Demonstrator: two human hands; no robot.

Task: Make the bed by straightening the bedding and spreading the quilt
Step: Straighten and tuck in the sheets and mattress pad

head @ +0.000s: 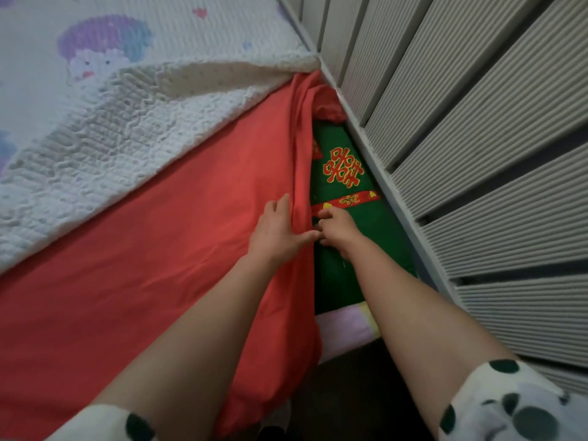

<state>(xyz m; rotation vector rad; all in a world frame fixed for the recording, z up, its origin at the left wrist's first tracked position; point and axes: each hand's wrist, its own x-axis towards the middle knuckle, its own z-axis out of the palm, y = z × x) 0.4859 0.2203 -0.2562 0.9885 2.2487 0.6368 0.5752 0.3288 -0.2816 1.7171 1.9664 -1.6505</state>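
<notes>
The left hand (280,227) lies flat on the red sheet (143,297) close to the sheet's edge. Its fingers (281,203) are straight and held together, pointing up along the fold, and the thumb stretches sideways toward the other hand. The right hand (337,230) is just beside it, over the green cloth (343,144). Its fingers (326,214) are curled in against the raised fold of the sheet. I cannot tell whether they pinch the sheet or only touch it. The left thumb tip and the right knuckles nearly meet.

The sheet covers the near part of the bed. Its edge stands up in a ridge that runs from the hands toward the corner, where it bunches against the wall. The white quilt (95,138), bumpy in texture and printed with a purple and blue cartoon figure, lies across the far part of the bed, with its near edge folded back over the sheet.

The green cloth bears a red and gold emblem and a red band, and fills the gap between the sheet and the ribbed grey wall panels (477,154). A pale pink strip (346,326) shows below it. Both forearms are bare, with white sleeves (509,405) spotted dark green pushed up.
</notes>
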